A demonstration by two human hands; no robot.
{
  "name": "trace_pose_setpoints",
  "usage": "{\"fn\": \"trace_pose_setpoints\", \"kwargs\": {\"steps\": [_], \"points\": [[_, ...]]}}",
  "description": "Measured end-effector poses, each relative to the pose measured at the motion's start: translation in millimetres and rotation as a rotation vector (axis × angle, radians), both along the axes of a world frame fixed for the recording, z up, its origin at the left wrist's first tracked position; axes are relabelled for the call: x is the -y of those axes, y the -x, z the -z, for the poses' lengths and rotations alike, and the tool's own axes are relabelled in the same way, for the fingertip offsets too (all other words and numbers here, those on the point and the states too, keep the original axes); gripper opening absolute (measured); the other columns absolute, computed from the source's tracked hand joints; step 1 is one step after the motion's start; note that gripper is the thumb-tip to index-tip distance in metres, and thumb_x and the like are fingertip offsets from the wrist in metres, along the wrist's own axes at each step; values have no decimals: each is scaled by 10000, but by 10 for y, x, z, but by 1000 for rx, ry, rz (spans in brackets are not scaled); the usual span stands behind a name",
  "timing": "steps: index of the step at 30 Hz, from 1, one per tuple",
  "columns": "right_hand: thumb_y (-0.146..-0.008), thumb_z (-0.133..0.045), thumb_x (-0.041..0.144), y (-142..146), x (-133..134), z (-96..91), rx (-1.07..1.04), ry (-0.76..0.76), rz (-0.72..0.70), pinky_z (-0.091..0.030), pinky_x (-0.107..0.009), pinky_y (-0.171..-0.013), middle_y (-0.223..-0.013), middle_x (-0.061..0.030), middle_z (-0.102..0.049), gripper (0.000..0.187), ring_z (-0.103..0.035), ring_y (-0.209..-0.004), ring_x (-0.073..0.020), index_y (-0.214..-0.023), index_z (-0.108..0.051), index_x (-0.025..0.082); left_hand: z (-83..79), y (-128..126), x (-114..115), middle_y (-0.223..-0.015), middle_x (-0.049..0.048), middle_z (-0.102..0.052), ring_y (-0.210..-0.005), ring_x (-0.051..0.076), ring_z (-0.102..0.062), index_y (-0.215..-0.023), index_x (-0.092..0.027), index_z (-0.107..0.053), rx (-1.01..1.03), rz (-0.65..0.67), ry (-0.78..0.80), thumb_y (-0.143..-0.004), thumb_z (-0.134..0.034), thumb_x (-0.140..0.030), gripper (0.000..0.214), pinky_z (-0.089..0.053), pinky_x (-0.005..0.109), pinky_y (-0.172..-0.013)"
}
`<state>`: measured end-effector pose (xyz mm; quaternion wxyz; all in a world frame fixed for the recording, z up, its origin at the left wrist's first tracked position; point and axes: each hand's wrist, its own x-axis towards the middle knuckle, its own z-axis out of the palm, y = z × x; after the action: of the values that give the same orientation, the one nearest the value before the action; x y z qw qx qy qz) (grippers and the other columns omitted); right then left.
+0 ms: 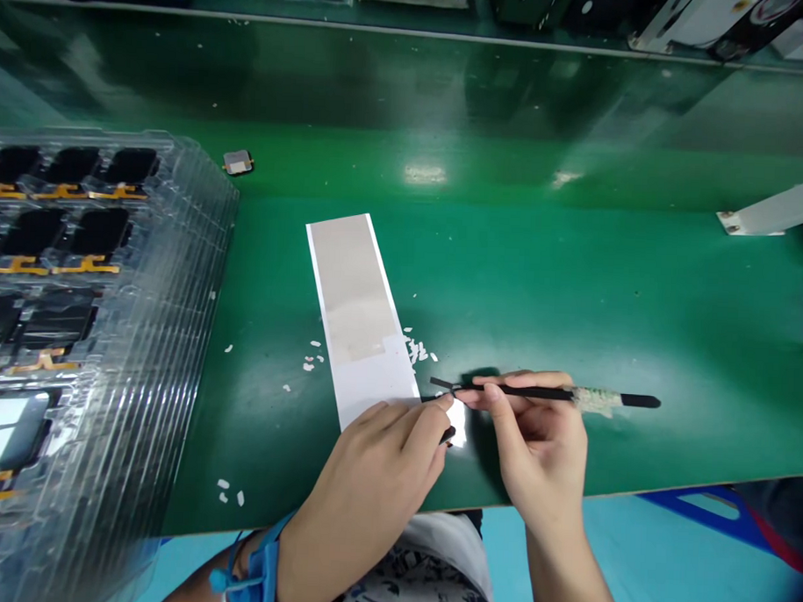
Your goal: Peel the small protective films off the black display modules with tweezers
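My left hand, with a blue band at its wrist, lies over the lower end of a long white and beige strip sheet. Its thumb and fingers are closed on a small dark-edged piece with a bright, shiny face, mostly covered by the fingers. In my right hand is a slim black stick-like tool with pale wrapping near its rear end. The tool's flat tip points left, just above the small piece, and the right fingertips are close to the left ones. Contact between tip and piece cannot be made out.
Small white scraps lie beside the sheet, with others scattered on the green table. Stacked clear trays holding black screen modules fill the left. One small module lies behind them. A white bracket stands at right.
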<state>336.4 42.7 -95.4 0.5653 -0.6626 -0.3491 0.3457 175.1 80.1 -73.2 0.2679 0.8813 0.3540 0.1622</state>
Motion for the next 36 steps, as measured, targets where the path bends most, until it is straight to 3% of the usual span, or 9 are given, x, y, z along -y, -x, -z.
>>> {"fn": "trace_pose_setpoints", "kwargs": {"steps": [14,22,27,31,36], "points": [[-872,-668,153,0,12,-5,-15,-151,12,-652,-240,-655,-840,5,-705,144,-761,-663,-154,-931,-564,233,21,-7,-6,-991,54,-743,-854,259,-713,-1050,-215,-512,65,-114,94,-904,-574,-80,208,-597,416,-732],[-870,-679,178,11,19,10,16,-87,-8,-649,-247,-674,-861,-10,-681,126,-760,-674,-158,-911,-567,216,49,27,14,-951,30,-733,-844,224,-703,-1043,-227,-512,112,-163,84,-941,-541,-126,146,-564,356,-736],[-875,-665,168,18,56,-10,80,-67,-26,-643,-230,-686,-872,-3,-670,84,-765,-704,-158,-900,-606,223,-109,56,-50,-775,-11,-668,-678,200,-674,-1010,-245,-472,36,-214,87,-984,-467,-195,56,-499,295,-583],[-876,-663,174,16,98,-43,139,-25,-15,-641,-216,-680,-888,-20,-678,38,-761,-689,-150,-865,-651,208,-268,-38,-214,-836,12,-688,-735,218,-714,-1048,-243,-432,-72,-180,238,-972,-459,-189,97,-502,279,-574],[-883,-650,205,-17,126,-12,202,7,-27,-641,-213,-667,-874,-55,-691,120,-759,-671,-154,-796,-726,173,-253,-205,-361,-779,-10,-677,-691,210,-721,-1063,-246,-434,-112,-165,357,-936,-511,-166,169,-478,251,-546]]}}
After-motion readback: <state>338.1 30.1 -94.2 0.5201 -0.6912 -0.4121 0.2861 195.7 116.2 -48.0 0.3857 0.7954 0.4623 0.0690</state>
